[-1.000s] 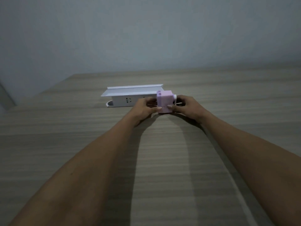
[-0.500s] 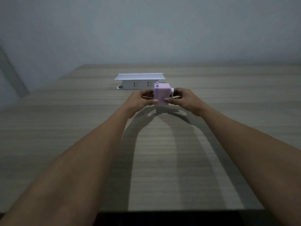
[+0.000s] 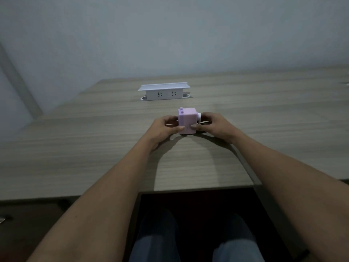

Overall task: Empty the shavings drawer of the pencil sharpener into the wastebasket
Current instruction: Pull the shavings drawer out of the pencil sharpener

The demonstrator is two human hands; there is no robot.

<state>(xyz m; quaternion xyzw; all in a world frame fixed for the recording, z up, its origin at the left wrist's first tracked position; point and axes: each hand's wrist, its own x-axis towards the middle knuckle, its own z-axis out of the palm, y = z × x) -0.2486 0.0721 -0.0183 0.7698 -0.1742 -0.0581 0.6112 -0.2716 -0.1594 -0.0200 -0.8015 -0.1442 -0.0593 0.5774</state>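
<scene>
A small lilac pencil sharpener stands upright on the wooden tabletop, a little in from its near edge and roughly in the middle of the view. Both bare hands close on it from opposite sides. The left hand wraps the sharpener's left face, its thumb tip pressed against the lower front of the box while the other fingers curl round behind. The right hand mirrors it on the right side, thumb tip against the lower front, the remaining fingers bent around the back near the white crank hub that sticks out of that side. The two thumbs nearly meet on the front face. Whether the shavings drawer is pulled out at all cannot be told; the front looks flush. Farther back on the tabletop, well apart from the sharpener, a white pop-up socket box stands open with its lid raised. Below the near edge, the person's knees in blue trousers show in the dark.
</scene>
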